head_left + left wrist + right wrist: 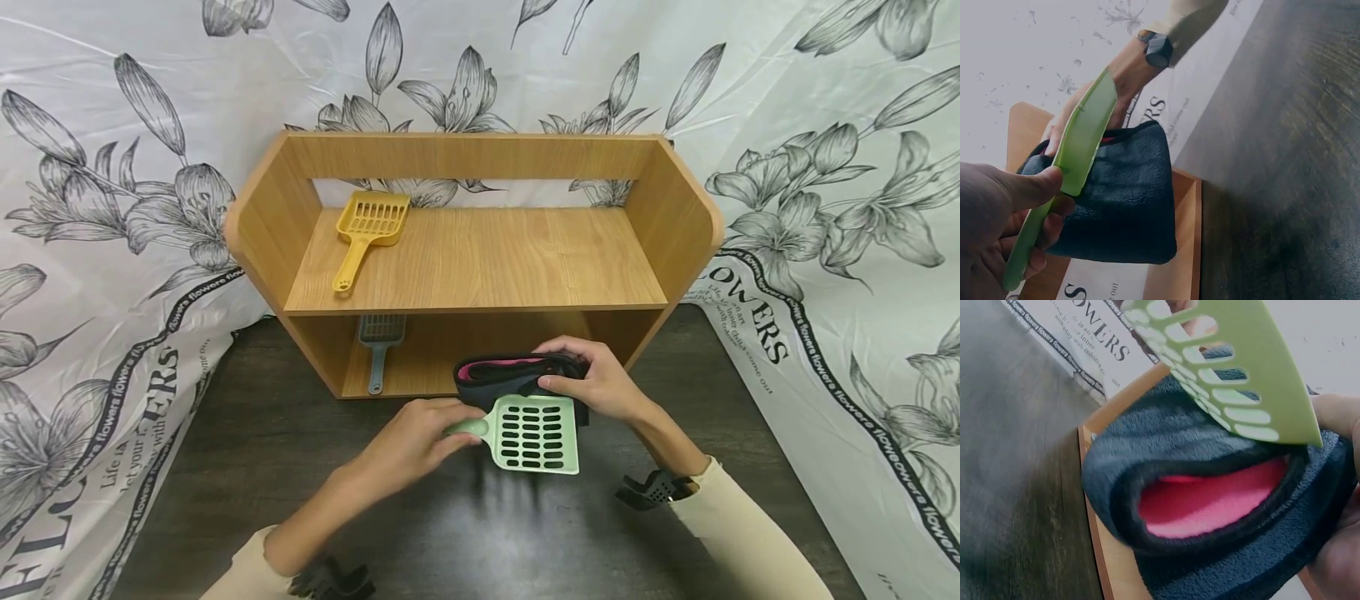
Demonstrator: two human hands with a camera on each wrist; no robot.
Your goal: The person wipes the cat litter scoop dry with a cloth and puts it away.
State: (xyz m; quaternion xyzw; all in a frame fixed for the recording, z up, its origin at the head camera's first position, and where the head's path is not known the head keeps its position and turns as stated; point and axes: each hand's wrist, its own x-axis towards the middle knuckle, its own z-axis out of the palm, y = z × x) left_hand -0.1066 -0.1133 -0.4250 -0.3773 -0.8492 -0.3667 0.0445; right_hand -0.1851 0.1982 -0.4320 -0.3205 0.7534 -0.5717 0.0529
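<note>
My left hand [412, 437] pinches the handle of a pale green slotted litter scoop [542, 433], with the thumb on top in the left wrist view. The scoop's head points right, in front of a folded dark blue cloth [480, 390]. That cloth has black edging and a pink inner side [1216, 503], which shows through an open fold in the right wrist view. With thumb and fingers my right hand [596, 379] grips the cloth at its right end. The scoop's far edge overlaps the cloth just below the right thumb.
A two-tier wooden shelf [480, 258] stands ahead on a dark wood-grain table [300, 500]. A yellow slotted scoop [360, 240] lies on its upper tier at the left. Below it, on the lower tier, lies a grey-blue scoop [379, 354]. A flower-printed sheet [90, 208] hangs behind.
</note>
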